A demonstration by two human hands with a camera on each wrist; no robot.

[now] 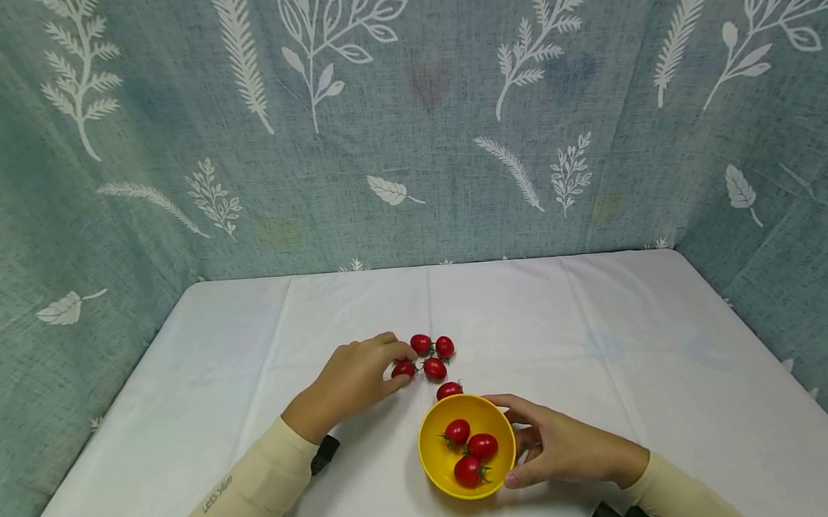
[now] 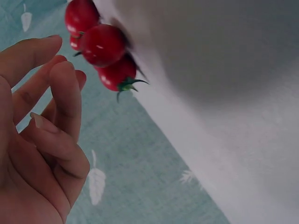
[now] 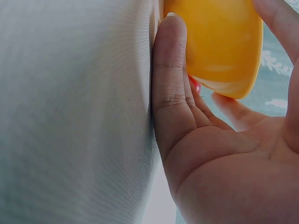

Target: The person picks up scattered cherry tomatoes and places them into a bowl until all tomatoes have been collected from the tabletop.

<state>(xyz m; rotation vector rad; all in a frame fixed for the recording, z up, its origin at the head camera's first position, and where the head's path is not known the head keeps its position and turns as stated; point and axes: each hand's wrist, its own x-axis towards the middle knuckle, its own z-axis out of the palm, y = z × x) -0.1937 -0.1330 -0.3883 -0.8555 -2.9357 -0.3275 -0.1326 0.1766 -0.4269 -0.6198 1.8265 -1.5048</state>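
A yellow bowl (image 1: 430, 464) stands on the white table with three cherry tomatoes (image 1: 482, 446) inside. My right hand (image 1: 571, 444) holds it from the right, thumb by the near rim and fingers around the far side; the right wrist view shows the bowl wall (image 3: 219, 46) beside the palm. My left hand (image 1: 353, 379) reaches over the leftmost loose cherry tomato (image 1: 403, 370), which lies between thumb and fingers. In the left wrist view, a gap separates the bent fingers (image 2: 65, 93) from the tomatoes (image 2: 103, 45).
More loose cherry tomatoes (image 1: 435, 369) lie beyond the bowl, one (image 1: 450, 390) close by its far rim. White cloth covers the table (image 1: 529, 307). Green leaf-patterned curtains (image 1: 444, 171) enclose the back and sides.
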